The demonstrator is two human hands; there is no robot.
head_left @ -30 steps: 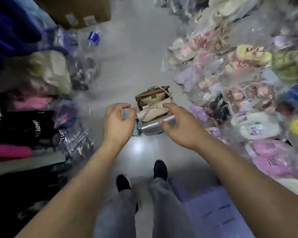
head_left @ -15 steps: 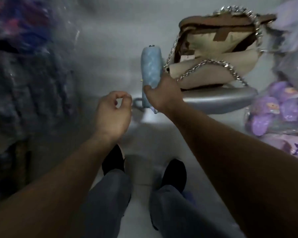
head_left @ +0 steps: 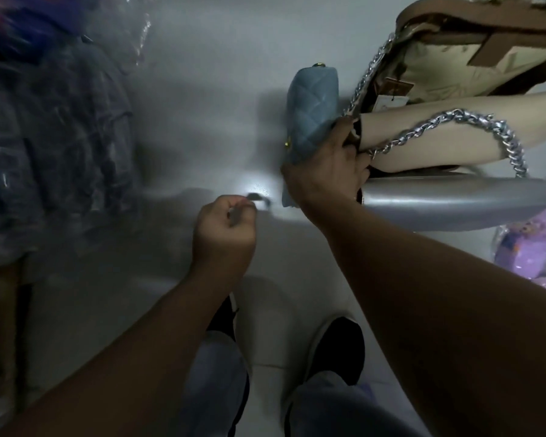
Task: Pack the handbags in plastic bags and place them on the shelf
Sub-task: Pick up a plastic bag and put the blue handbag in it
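Your right hand [head_left: 328, 175] curls its fingers round the blue bag [head_left: 312, 105], which stands on end beyond your knuckles, against the other bags [head_left: 438, 143]; it looks soft, quilted and probably light, so grip mid-body; your left hand [head_left: 224, 228] is curled, contents indiscernible.

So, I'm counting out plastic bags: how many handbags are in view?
4: blue quilted bag in the right hand, brown-trimmed bag top right, cream bag below it, silver bag lowest. More may lie out of frame.
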